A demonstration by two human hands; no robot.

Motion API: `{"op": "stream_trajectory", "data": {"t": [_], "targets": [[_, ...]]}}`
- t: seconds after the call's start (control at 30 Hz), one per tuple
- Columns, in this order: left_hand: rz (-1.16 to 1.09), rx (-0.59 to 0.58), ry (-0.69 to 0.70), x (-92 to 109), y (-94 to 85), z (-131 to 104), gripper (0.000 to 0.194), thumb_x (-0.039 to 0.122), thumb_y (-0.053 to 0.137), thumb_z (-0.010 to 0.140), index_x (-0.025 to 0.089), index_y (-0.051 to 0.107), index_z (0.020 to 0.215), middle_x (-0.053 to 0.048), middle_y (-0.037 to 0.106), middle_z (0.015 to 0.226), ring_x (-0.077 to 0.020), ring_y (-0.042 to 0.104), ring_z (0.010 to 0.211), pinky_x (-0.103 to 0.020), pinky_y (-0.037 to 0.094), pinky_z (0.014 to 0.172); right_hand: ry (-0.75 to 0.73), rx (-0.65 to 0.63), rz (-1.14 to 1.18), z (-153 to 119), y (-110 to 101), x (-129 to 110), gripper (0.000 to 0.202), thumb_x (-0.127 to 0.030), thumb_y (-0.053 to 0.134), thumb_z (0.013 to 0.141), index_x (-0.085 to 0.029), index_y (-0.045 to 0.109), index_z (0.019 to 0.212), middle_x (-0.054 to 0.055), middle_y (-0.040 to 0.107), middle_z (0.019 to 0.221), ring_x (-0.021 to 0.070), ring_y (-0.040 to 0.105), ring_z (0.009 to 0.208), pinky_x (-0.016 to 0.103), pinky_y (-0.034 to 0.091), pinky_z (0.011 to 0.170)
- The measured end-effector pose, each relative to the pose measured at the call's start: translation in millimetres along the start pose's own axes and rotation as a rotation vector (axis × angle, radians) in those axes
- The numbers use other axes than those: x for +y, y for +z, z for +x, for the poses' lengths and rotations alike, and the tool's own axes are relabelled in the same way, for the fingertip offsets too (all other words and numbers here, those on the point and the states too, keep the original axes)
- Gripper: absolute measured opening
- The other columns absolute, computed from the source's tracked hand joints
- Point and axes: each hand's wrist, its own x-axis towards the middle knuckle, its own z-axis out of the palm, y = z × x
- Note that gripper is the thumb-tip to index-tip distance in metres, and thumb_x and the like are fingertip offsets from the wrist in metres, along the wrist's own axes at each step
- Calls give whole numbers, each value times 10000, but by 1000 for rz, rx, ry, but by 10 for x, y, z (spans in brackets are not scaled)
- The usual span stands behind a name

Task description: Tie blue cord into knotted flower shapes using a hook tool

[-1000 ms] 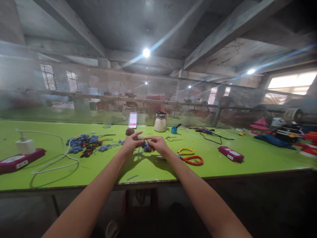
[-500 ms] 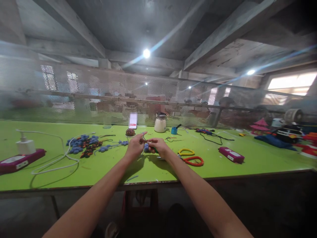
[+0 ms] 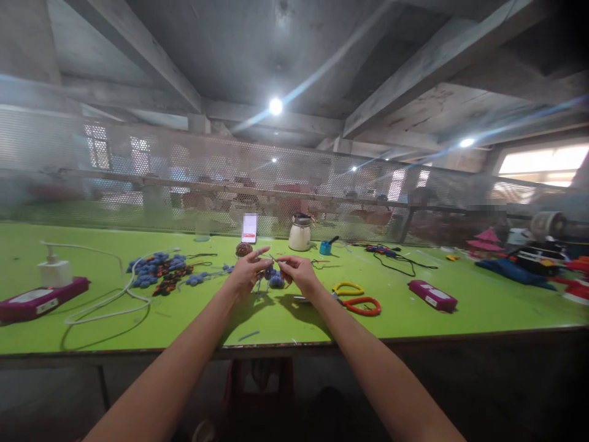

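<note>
Bench [image 3: 184, 319] spreading wide and green, bearing a heap of blue knotted pieces [image 3: 154, 270] at the left, a charger block [image 3: 54, 272] sitting on a magenta case [image 3: 39, 298] farther left, yellow-handled scissors [image 3: 346, 287] and red-handled scissors [image 3: 364, 305] lying just right of the hands, a cream jar [image 3: 299, 234] standing at the far side. Left hand [image 3: 245, 274] and right hand [image 3: 301, 274] meeting above the middle, fingertips pinching closed on a blue cord piece [image 3: 273, 277], hanging between them just over the surface.
</note>
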Motion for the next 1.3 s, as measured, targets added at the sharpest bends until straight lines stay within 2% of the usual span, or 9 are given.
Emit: {"op": "stream_trajectory", "data": {"t": [0.23,0.43,0.6,1.0,1.3], "targets": [[-37,6,-22,24,-8,-2,586,120,818,540,123,648,1100,-8,656,666,-119,596,567,-246,424,545,-89,-30,-198,5,-68,6,297,-397,661,706,-127,715,818,-14,552,474,81,403,373,223,337,391],[-56,7,-48,35,-32,19,575,73,776,573,104,620,1125,-20,665,660,-118,599,549,-241,440,537,-205,-34,-357,-4,-97,-43,204,-325,627,737,-139,710,725,19,597,555,116,482,500,241,378,501],[-54,10,-68,26,-58,35,557,66,765,593,101,623,1130,-35,677,673,-123,617,565,-235,458,546,-268,-53,-454,-24,-105,-90,197,-291,597,766,-141,715,719,30,624,591,134,515,568,247,394,565],[-37,1,-102,51,-64,41,521,-6,649,639,52,595,1154,-47,668,618,-106,584,492,-205,446,486,-291,-91,-518,-11,-122,-69,209,-274,587,785,-121,707,710,28,620,568,124,513,539,232,389,538],[2,-31,-108,65,-56,5,609,12,693,632,72,565,1225,-37,653,623,-122,589,542,-222,452,507,-299,-87,-528,-14,-117,-58,204,-270,589,786,-129,710,702,30,639,584,122,518,548,228,384,537]]}}
